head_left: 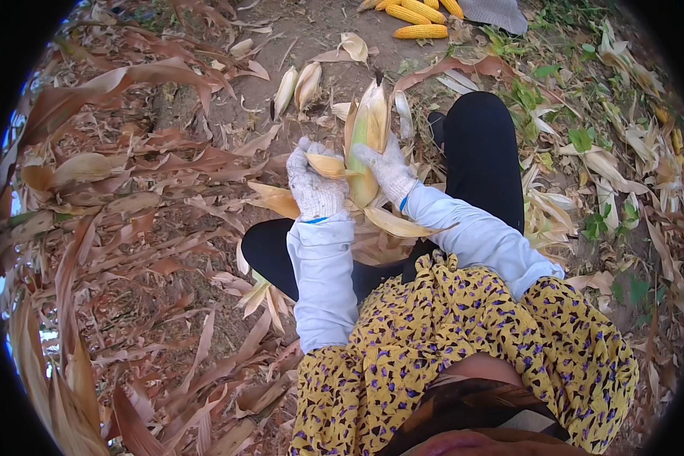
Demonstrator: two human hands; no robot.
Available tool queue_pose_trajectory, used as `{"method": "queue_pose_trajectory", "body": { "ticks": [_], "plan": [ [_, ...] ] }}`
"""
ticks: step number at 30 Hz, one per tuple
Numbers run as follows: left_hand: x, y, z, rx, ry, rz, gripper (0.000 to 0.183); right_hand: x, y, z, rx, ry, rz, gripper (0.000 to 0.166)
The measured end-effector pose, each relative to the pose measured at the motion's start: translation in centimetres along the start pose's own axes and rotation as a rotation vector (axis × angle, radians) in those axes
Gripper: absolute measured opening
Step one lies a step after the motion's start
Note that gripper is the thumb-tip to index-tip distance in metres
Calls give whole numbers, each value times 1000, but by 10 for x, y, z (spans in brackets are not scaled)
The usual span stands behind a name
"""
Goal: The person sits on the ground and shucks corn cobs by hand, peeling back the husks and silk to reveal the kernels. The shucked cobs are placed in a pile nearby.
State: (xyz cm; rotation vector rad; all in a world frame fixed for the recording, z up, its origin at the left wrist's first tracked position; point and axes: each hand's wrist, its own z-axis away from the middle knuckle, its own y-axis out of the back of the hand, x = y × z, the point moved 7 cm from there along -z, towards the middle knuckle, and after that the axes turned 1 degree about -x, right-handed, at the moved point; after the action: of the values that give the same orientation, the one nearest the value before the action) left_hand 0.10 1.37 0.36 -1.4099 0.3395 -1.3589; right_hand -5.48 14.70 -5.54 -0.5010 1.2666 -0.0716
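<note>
An ear of corn (370, 122), still wrapped in pale green and tan husk, stands tip-away between my gloved hands. My right hand (389, 166), in a white knit glove, grips its right side with the thumb across the husk. Curled fingers of my left hand (318, 181) hold a dry husk leaf (326, 166) that is bent away from the ear's left side. Another loose husk leaf (404, 223) hangs below the ear's base, over my right forearm. The kernels are hidden inside the husk.
Two unhusked ears (296, 88) lie on the soil ahead. Farther off is a pile of bare yellow cobs (419, 20) beside a grey cloth-like item (497, 12). Dry corn stalks and leaves (165, 194) cover the left ground. Discarded husks (547, 199) and green weeds lie right of my knee (481, 148).
</note>
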Motion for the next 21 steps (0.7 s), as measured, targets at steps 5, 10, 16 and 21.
{"method": "queue_pose_trajectory", "body": {
  "ticks": [5, 10, 16, 21],
  "plan": [
    [2, -43, 31, -3, 89, -388, 12, 30, 35, -15, 213, -241, -174, 55],
    [107, 114, 14, 540, -231, -331, 13, -13, 28, -15, 194, -33, -160, 51],
    [109, 155, 4, 709, -286, -513, 14, -28, 35, -31, 151, 17, -130, 57],
    [132, 98, -4, 504, -382, -1520, 54, -38, 14, -19, -99, 111, 326, 86]
  ]
}}
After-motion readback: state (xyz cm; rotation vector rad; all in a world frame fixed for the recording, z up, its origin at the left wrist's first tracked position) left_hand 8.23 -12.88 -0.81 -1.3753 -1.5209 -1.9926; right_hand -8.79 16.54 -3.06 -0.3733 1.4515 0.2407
